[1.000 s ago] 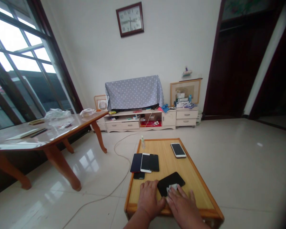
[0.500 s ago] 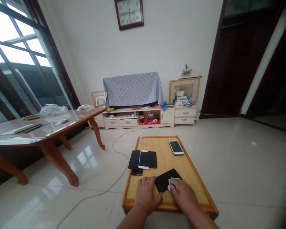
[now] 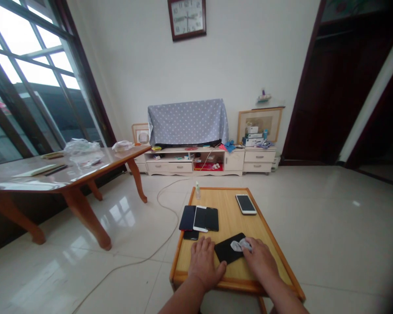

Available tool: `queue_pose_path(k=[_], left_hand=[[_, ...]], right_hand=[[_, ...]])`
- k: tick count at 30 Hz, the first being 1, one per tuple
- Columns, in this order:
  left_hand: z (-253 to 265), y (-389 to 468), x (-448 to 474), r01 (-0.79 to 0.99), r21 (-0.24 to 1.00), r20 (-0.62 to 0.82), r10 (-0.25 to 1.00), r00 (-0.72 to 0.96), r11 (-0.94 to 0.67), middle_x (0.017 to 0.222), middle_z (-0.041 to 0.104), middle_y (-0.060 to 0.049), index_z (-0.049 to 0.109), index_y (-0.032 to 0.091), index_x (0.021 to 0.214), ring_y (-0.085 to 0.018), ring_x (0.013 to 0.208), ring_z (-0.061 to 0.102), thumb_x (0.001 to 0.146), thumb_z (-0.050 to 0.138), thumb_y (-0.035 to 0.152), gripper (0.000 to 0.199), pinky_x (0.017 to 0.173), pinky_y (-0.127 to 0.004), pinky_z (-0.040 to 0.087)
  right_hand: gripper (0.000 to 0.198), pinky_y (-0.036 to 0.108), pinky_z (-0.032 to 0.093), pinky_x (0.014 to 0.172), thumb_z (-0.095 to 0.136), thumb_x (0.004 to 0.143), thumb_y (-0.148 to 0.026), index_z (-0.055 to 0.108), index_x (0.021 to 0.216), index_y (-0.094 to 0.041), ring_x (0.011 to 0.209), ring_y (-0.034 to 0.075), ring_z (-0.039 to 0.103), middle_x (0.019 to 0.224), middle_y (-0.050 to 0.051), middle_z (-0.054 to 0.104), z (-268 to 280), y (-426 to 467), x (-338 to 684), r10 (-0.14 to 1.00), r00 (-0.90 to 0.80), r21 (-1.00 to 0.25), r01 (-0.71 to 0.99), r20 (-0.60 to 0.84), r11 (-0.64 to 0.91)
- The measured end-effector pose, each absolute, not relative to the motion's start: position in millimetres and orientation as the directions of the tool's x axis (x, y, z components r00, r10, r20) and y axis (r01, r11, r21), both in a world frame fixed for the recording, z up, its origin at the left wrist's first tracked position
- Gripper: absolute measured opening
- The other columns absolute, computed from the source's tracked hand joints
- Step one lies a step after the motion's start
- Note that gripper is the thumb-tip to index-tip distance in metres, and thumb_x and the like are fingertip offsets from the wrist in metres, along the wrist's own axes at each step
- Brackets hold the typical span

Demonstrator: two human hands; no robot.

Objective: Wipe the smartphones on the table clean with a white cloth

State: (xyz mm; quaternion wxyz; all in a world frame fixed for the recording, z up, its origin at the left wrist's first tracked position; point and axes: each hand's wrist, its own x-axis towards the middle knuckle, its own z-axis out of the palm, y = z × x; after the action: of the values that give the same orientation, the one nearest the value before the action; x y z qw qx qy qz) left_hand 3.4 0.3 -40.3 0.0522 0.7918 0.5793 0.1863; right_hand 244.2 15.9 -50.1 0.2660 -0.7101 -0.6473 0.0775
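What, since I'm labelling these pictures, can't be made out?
All in the head view:
Part of the black device: under the grey cloth.
Some of the cloth: behind the right hand.
Top of wall clock: cut off by upper edge.
Whatever the dotted cover drapes: hidden by fabric.

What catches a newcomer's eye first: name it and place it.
Probably the gray polka-dot cloth, draped over something on the white cabinet by the far wall, and the clock above it. Nearer, the right hand holds a pale wipe on a black phone-like device on the low wooden table, with the left hand at the device's left edge.
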Motion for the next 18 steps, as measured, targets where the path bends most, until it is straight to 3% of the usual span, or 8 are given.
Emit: queue_pose_path(k=[7,13,18], left_hand=[[-32.8,0.3,2.1,0.869,0.329,0.266,0.919,0.291,-0.370,0.147,0.051,-0.013,0.055,0.021,0.135,-0.036,0.143,0.034,0.079,0.062,0.059,0.068,0.120,-0.059,0.015],[-22.4,-7.1,3.3,0.849,0.309,0.364,0.878,0.311,-0.429,0.131,0.062,-0.011,0.048,0.021,0.137,-0.030,0.128,0.050,0.080,0.064,0.037,0.062,0.117,-0.056,0.022],[-22.3,-11.3,2.9,0.839,0.263,0.420,0.839,0.345,-0.477,0.127,0.064,-0.012,0.042,0.019,0.141,-0.027,0.115,0.058,0.084,0.058,0.027,0.059,0.111,-0.053,0.032]], right_hand=[[0.027,0.031,0.039,0.074,0.058,0.084,-0.031,0.070,0.106,-0.024,0.096,0.027,0.060,0.099,0.010,0.068,-49.4,17.1,244.3,0.955,0.222,-0.481,0.871,0.197,-0.103],[0.018,0.028,0.037,0.065,0.053,0.086,-0.035,0.066,0.083,-0.023,0.077,0.021,0.062,0.081,0.004,0.068,-44.7,19.2,244.4,0.925,0.330,-0.697,0.708,0.186,-0.113],[0.027,0.028,0.042,0.071,0.046,0.090,-0.039,0.066,0.096,-0.022,0.085,0.022,0.063,0.092,0.004,0.071,-29.6,22.9,247.8,0.853,0.447,-0.786,0.614,0.269,-0.074]])
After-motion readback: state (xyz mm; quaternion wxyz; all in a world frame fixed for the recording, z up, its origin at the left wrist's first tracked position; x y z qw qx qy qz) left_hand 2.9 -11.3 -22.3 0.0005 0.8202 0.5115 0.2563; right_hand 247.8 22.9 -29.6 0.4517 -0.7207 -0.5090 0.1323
